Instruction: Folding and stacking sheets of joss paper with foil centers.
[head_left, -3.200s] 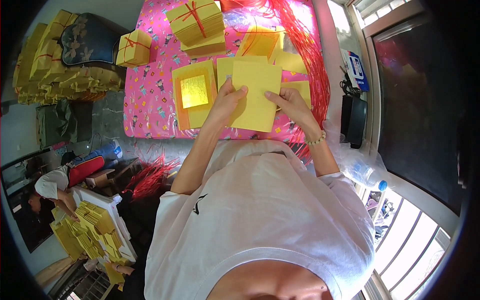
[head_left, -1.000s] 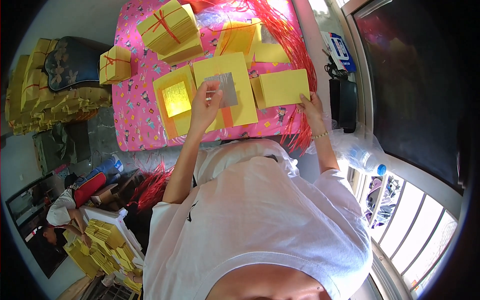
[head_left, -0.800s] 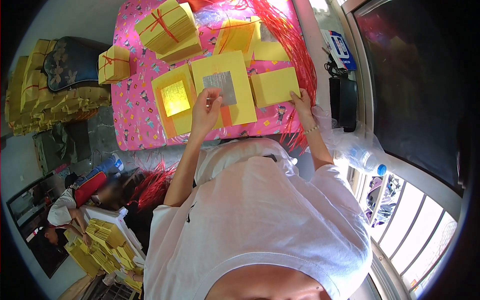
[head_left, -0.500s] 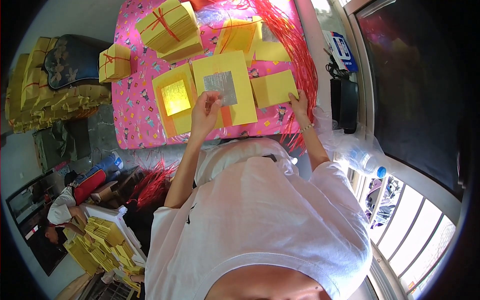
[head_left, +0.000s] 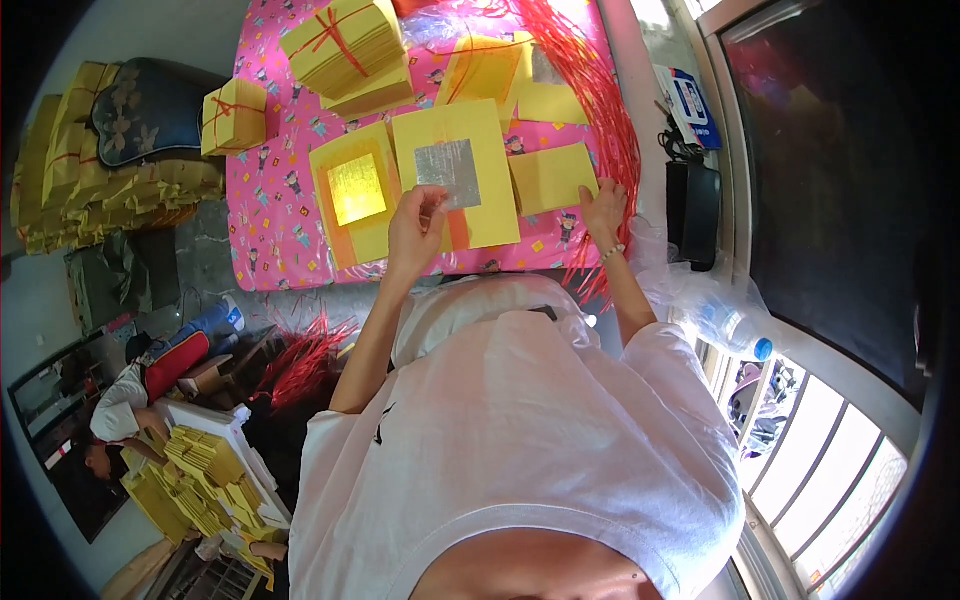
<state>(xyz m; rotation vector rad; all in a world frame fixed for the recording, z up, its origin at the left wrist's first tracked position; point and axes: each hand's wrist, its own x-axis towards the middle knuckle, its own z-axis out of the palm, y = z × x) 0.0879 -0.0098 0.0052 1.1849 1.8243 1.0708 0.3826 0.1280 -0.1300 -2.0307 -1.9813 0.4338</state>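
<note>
My left hand point(head_left: 416, 232) is closed in a pinch over the lower left corner of a silver foil square point(head_left: 448, 172) on a large yellow paper sheet point(head_left: 500, 215). Whatever its fingertips hold cannot be made out. To its left, a similar yellow sheet point(head_left: 322, 165) bears a shiny gold square point(head_left: 356, 190). My right hand point(head_left: 603, 212) lies with thumb and fingers apart at the right end of a smaller yellow paper piece point(head_left: 550, 180). Its fingers reach the edge of a long bundle of red strips point(head_left: 622, 140).
The table has a pink patterned cover point(head_left: 265, 225). Yellow paper stacks tied in red point(head_left: 345, 50) stand at the back, with a smaller tied bundle point(head_left: 233, 118) on the left. A plastic bottle point(head_left: 735, 330) lies right. Another person point(head_left: 125, 405) bends over yellow papers at lower left.
My right hand has shifted slightly off the corner of the small yellow paper toward the red strips, its fingers more spread. My left hand keeps its place over the silver square.
</note>
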